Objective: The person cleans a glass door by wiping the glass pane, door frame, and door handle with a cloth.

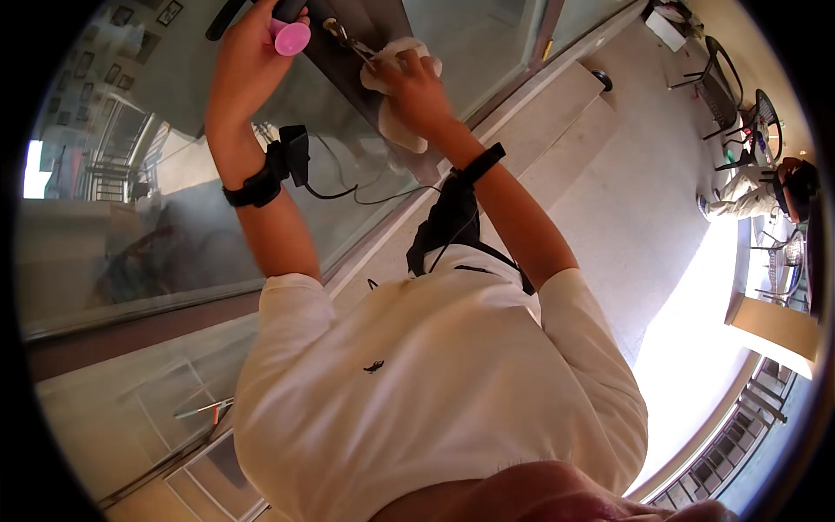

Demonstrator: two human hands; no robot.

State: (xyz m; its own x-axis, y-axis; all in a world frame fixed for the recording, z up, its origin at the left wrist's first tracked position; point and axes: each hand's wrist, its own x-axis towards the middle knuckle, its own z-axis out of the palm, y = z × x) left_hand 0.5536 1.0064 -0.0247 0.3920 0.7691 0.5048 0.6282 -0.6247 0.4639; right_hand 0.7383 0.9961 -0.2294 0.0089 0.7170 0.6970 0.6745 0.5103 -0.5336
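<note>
My left hand (252, 42) is closed around a dark object with a round pink end (291, 38), close to the glass door; its upper part is cut off by the frame's top edge. My right hand (419, 97) presses a crumpled white cloth (402, 132) against the dark door frame (383, 24). Part of the cloth shows above the fingers and part hangs below them. Just left of the right fingers, a metal lock piece (334, 29) sticks out from the frame.
Large reflecting glass panes (174, 252) lie on the left. A low step (557, 113) runs beside the door. At the far right are dark chairs (720, 91) and a seated person (748, 193), partly visible. A thin cable (383, 200) hangs between my wrist straps.
</note>
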